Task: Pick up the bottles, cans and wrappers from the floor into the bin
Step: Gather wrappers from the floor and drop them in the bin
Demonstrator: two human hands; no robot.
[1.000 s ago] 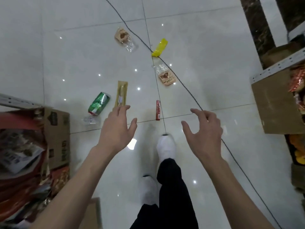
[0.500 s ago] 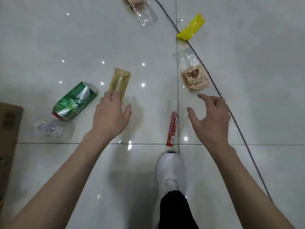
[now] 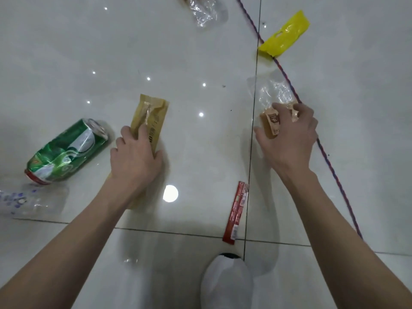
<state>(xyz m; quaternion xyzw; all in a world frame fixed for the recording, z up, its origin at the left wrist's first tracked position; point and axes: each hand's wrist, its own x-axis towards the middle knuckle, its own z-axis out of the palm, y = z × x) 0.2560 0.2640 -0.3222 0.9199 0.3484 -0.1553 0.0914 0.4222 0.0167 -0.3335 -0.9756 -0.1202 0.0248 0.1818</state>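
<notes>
My left hand lies on the lower half of a long tan wrapper, fingers curled over it on the white tile floor. My right hand closes on a clear wrapper with a brown label. A crushed green can lies left of my left hand. A clear plastic wrapper with blue print sits at the far left. A thin red wrapper lies between my arms. A yellow wrapper and another clear wrapper lie farther ahead. No bin is in view.
A thin purple cord runs diagonally across the floor, passing under the yellow wrapper and beside my right hand. My white shoe stands at the bottom, just below the red wrapper.
The camera has come down closer to the floor. Both hands moved forward and down: the left landed on the tan wrapper, the right closed on the clear brown-labelled wrapper.
</notes>
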